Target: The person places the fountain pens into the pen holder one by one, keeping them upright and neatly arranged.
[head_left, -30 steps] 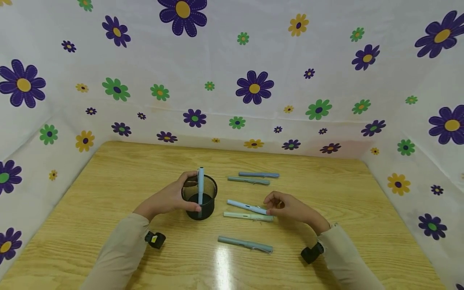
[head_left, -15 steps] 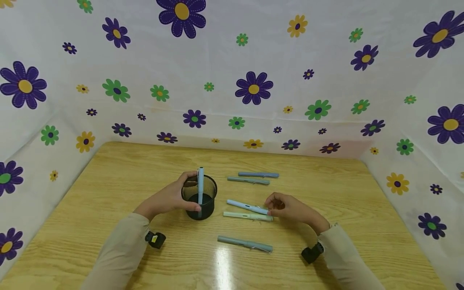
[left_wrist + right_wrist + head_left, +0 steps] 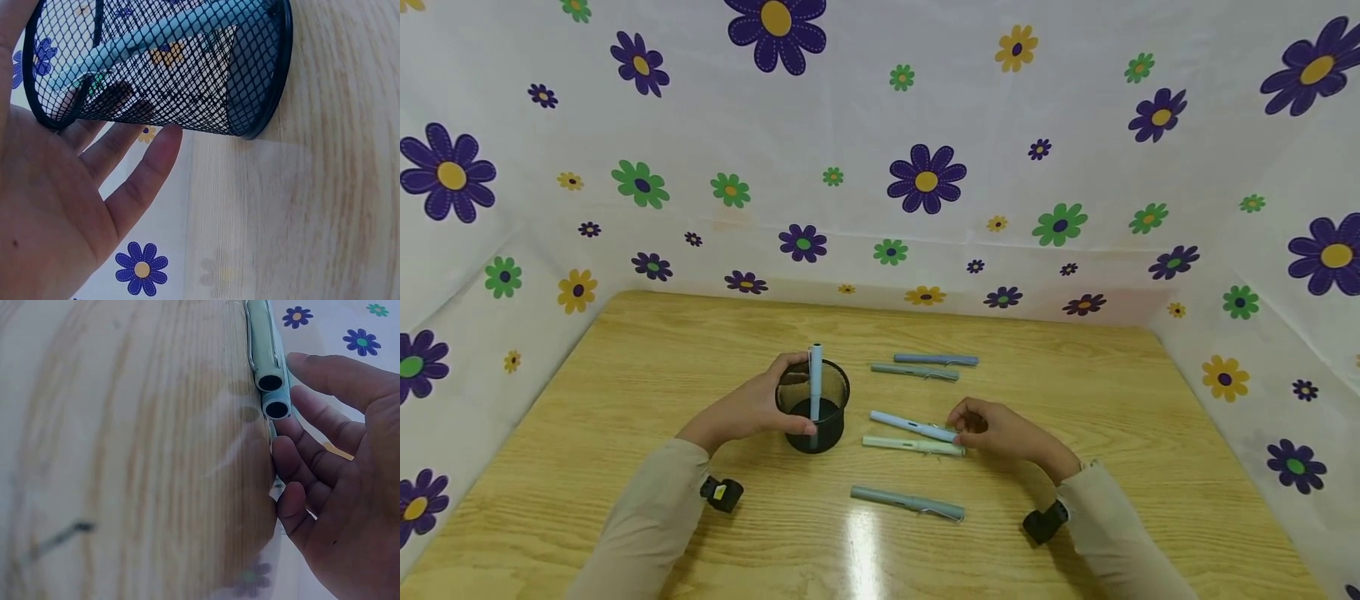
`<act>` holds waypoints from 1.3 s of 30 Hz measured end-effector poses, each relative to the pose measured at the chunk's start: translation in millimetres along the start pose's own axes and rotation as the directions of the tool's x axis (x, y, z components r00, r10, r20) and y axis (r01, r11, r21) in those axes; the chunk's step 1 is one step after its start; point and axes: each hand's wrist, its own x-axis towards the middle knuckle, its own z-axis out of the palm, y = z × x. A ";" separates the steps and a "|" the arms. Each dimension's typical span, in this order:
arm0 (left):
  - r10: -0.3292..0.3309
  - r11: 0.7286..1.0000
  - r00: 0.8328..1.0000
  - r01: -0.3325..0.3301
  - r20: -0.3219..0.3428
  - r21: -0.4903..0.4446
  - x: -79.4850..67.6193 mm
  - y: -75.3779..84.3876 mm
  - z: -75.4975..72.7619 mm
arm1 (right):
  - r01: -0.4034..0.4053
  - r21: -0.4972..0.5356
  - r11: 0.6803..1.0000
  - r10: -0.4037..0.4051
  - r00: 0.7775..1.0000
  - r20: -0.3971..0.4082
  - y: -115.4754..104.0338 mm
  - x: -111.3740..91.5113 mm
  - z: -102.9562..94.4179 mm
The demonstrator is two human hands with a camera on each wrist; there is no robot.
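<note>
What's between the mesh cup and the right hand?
In the head view: the light blue pen, with the pale green pen beside it.

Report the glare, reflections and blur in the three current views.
Head view: a bright glare streak on the tabletop; left wrist view: the mesh cup fairly crisp, with a faint flower reflection on the tabletop below; right wrist view: a dark streak at lower left, too blurred to identify.
</note>
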 end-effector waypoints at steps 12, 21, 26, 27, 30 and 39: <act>0.022 0.999 1.000 -0.022 0.006 0.029 2.4 -5.1 -1.8 | -0.009 -0.014 1.000 0.009 1.000 -0.006 0.9 2.5 1.7; 0.020 1.000 1.000 -0.020 0.007 0.023 2.4 -4.7 -0.9 | 0.005 -0.036 0.999 -0.006 1.000 -0.019 -3.4 3.3 4.2; 0.012 1.000 1.000 -0.012 0.000 0.022 1.3 -3.8 -1.0 | 0.023 -0.071 0.997 -0.025 0.999 -0.031 -2.6 3.8 4.9; 0.013 1.000 1.000 -0.013 0.000 0.022 1.3 -3.6 -0.9 | 0.026 -0.079 0.996 -0.029 0.999 -0.034 -2.0 4.0 4.9; 0.011 1.000 1.000 -0.011 -0.001 0.020 1.1 -2.8 -0.8 | 0.040 -0.116 0.992 -0.046 0.998 -0.042 0.2 5.2 5.2; 0.016 0.999 1.000 -0.016 -0.005 0.031 1.4 -4.0 -0.4 | 0.045 -0.192 0.980 -0.055 0.997 -0.048 0.6 7.7 7.4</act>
